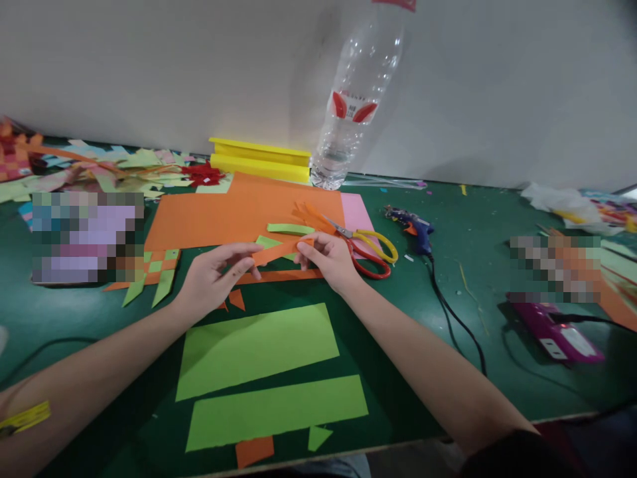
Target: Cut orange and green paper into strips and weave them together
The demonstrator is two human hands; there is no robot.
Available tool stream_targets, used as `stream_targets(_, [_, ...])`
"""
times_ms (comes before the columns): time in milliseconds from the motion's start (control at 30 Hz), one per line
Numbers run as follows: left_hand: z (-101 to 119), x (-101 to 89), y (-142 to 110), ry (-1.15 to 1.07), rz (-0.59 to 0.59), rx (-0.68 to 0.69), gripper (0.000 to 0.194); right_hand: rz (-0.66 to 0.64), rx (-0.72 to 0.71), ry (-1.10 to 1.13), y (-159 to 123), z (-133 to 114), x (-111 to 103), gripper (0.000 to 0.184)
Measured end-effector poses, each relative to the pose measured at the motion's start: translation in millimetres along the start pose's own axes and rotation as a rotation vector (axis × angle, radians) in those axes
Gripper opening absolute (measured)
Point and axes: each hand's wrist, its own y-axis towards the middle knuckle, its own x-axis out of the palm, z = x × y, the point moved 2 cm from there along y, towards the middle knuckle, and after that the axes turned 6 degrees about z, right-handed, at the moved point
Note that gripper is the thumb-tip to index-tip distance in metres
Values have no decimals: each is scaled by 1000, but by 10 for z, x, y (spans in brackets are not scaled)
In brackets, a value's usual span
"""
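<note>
Both my hands hold a narrow orange paper strip (277,251) just above the green table (448,312). My left hand (215,277) pinches its left end and my right hand (332,261) pinches its right end. A second orange strip (283,275) lies flat right under them. A short light-green strip (290,229) rests on the large orange sheet (233,212) behind my fingers. Red-and-yellow scissors (365,249) lie just right of my right hand.
Two big light-green paper pieces (259,348) lie near the front edge. A clear plastic bottle (355,99) and yellow folded paper (261,159) stand by the wall. A blue glue gun (415,229) with black cord, a pink power strip (555,332), a woven paper mat (162,262) and paper scraps lie around.
</note>
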Motion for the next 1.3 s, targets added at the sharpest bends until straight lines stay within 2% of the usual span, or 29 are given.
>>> stream_targets(167, [23, 7, 5, -26, -10, -15, 29, -11, 4, -8, 5, 15, -8, 26])
stream_targets(300, [38, 2, 15, -41, -35, -45, 36, -14, -9, -12, 6, 22, -14, 24])
stream_targets(433, [23, 1, 36, 46, -60, -68, 41, -11, 5, -10, -2, -3, -2, 25])
stream_targets(600, [-16, 16, 59, 98, -20, -100, 30, -16, 12, -17, -10, -13, 6, 26])
stream_targets(867, [-71, 18, 48, 92, 15, -116, 28, -61, -30, -43, -35, -18, 22, 23])
stream_targets(1100, [-40, 9, 68, 126, 27, -116, 28, 35, -136, -228, -46, 5, 17, 20])
stream_targets(1300, [-54, 10, 67, 124, 24, -114, 27, 59, -137, -201, -38, -1, 25, 19])
